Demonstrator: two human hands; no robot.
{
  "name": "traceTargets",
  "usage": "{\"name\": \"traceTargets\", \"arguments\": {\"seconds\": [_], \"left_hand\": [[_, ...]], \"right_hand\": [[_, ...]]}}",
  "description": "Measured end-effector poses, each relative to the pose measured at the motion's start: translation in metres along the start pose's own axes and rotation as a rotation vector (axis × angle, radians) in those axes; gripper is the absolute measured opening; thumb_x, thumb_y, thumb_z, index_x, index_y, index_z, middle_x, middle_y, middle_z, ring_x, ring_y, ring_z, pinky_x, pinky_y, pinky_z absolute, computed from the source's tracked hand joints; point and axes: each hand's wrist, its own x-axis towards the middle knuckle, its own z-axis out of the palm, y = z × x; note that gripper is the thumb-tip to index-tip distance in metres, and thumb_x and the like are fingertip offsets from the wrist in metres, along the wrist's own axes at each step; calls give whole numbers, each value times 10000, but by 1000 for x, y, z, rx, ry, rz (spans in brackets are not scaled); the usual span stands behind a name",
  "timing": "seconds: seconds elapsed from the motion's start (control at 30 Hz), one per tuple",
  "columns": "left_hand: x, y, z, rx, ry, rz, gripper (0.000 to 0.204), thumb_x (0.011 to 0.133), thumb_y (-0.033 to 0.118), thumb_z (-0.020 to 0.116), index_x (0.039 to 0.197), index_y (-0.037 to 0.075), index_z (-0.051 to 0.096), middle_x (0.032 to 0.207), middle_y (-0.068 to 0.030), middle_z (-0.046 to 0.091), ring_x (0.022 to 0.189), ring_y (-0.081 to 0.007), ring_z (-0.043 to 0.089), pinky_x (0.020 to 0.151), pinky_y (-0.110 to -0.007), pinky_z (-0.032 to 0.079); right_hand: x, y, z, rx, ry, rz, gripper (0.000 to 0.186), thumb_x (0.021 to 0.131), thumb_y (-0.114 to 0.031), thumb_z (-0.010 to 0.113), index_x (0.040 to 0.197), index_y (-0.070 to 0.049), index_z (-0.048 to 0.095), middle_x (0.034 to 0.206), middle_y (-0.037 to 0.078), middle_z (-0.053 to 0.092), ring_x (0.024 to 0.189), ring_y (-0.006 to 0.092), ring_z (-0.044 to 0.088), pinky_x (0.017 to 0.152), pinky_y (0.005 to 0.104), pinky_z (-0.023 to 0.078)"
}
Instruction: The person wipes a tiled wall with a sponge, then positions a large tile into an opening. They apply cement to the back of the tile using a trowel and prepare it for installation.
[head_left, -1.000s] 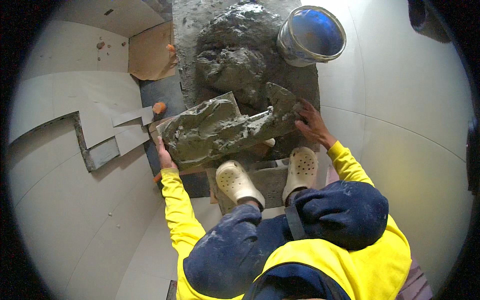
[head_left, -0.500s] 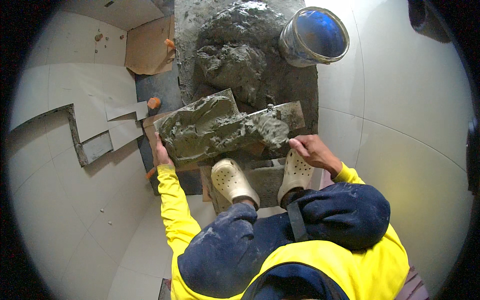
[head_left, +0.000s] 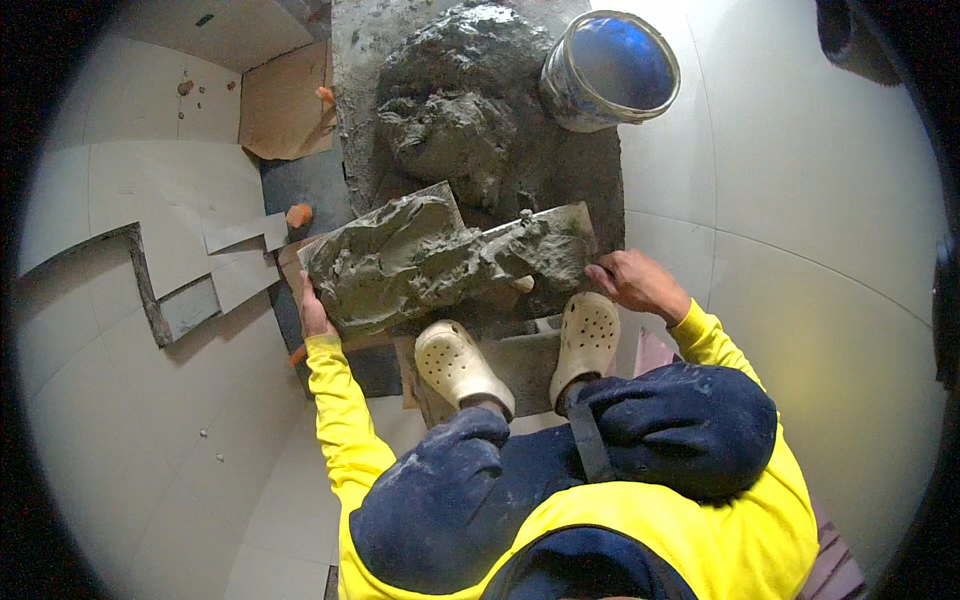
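Note:
A stepped-edge tile (head_left: 575,216) lies tilted in front of my feet, its upturned face thickly spread with grey mortar (head_left: 385,262). My left hand (head_left: 315,310) grips the tile's left edge, fingertips pointing up along it. By the tile's right end, my right hand (head_left: 637,284) is closed on a trowel (head_left: 562,258). Mortar coats the trowel's blade, which sits over the right arm of the tile, so its outline is hard to make out. The handle is mostly hidden in my fist.
Beyond the tile, a mortar heap (head_left: 450,130) rests on a dark board. A bucket (head_left: 625,65), blue inside, stands at its right. Orange plastic pieces (head_left: 299,215) and cardboard (head_left: 285,105) lie to the left, near the tiled wall with a stepped gap (head_left: 150,290). My cream clogs (head_left: 460,365) are close below the tile.
The trowel's mortar-covered blade has moved right and settled low on the tile's right arm. My right hand has shifted slightly right and up; my left hand keeps its hold.

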Motion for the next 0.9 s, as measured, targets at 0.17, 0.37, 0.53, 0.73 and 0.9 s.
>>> {"name": "traceTargets", "arguments": {"seconds": [0.17,0.37,0.53,0.73,0.9], "left_hand": [[17,-4,-19,59,46,18,639,1085,490,460,1516,19,468,1494,-103,539,1318,-244,555,1126,-370,433],[25,-18,-28,45,59,-7,672,1069,518,489,1518,19,468,1526,-80,515,1358,-244,518,1158,-377,389],[17,-14,-26,32,64,-16,676,1063,518,507,1521,23,462,1520,-72,521,1355,-251,520,1160,-386,386],[13,-16,-4,23,22,-52,683,1070,524,474,1527,17,451,1524,-103,502,1368,-243,508,1160,-376,392],[7,-2,-4,78,32,14,663,1083,502,451,1531,13,443,1530,-106,499,1359,-251,522,1157,-383,399]], "right_hand": [[-13,-15,-32,-150,-63,54,432,1027,-387,563,878,-3,693,850,261,696,814,470,680,727,555,548],[11,-55,-7,-47,-206,-93,429,1033,-368,543,925,9,715,882,254,714,846,448,705,755,546,561],[-2,-54,-22,-223,-229,-8,433,1031,-368,552,888,9,711,865,252,712,833,451,702,739,544,561],[-3,-34,-20,-206,-142,7,440,1020,-400,564,876,-13,714,868,245,714,830,448,700,721,541,564],[-13,-46,-49,-308,-164,23,426,1024,-391,555,889,-27,728,883,233,723,852,426,716,727,519,580]]}}
